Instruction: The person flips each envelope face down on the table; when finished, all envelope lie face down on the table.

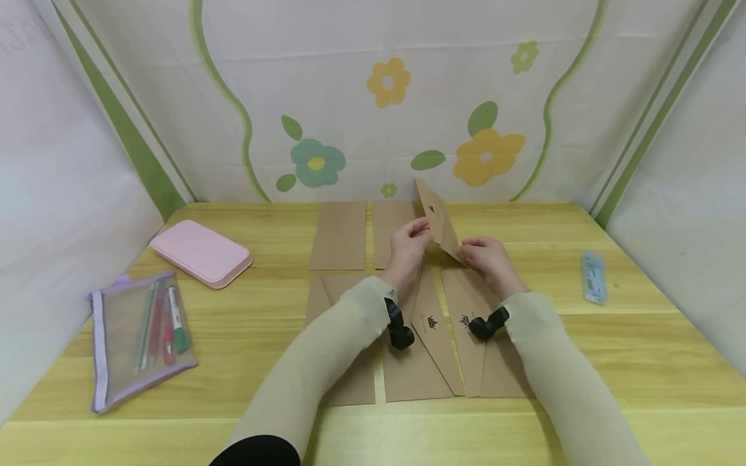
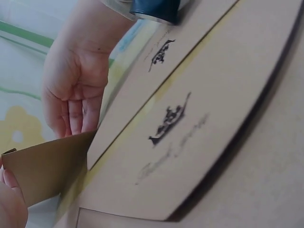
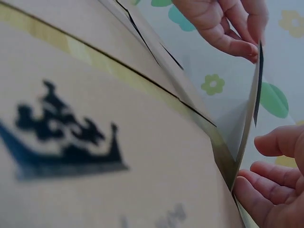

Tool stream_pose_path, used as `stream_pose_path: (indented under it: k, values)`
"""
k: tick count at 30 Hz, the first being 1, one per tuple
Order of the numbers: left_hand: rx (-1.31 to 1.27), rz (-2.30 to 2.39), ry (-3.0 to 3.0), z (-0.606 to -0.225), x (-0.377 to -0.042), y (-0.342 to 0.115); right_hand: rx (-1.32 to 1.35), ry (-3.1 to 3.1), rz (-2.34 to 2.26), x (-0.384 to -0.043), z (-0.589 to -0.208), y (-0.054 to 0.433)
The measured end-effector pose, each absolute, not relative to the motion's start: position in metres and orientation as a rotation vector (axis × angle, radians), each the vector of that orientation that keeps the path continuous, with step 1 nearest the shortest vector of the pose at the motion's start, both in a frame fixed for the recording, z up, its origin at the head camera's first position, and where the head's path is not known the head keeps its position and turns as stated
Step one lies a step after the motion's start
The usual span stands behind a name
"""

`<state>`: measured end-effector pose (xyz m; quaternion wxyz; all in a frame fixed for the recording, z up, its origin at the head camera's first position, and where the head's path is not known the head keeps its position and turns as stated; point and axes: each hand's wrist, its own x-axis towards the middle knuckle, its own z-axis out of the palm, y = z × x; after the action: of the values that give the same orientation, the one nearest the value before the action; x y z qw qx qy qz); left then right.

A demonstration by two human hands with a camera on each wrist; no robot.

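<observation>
My left hand [image 1: 408, 249] pinches a brown kraft paper envelope [image 1: 437, 220] by its near-left edge. The envelope stands tilted on edge at the back of the table, its dark crown print facing left. My right hand [image 1: 489, 259] touches the envelope's lower right end. In the right wrist view the right hand [image 3: 278, 178] has its fingertips against the envelope [image 3: 247, 114], the thumb apart from it. Under my wrists lie more envelopes with crown prints, among them a front-middle envelope [image 1: 408, 375] and a front-right envelope [image 1: 507, 372].
Two plain-side envelopes lie at the back, a left one [image 1: 338, 236] and a partly hidden one [image 1: 387, 217]. To the left are a pink case [image 1: 201, 249] and a mesh zip pouch [image 1: 122, 336] with pens. A small light-blue item [image 1: 594, 278] lies far right. Flowered cloth [image 1: 361, 129] borders the table.
</observation>
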<state>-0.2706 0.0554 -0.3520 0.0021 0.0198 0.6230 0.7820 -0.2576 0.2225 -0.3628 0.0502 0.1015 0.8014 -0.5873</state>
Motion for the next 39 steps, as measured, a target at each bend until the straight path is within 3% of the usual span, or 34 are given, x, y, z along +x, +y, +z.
stream_pose_path:
  k: [23,39]
  values:
    - [0.253,2.273,2.182,-0.326,-0.274,0.054,0.359,2.363,-1.911,-0.261,-0.365,0.192]
    - [0.365,2.078,2.341,-0.319,-0.273,0.058,0.252,2.451,-2.112,-0.237,-0.352,0.178]
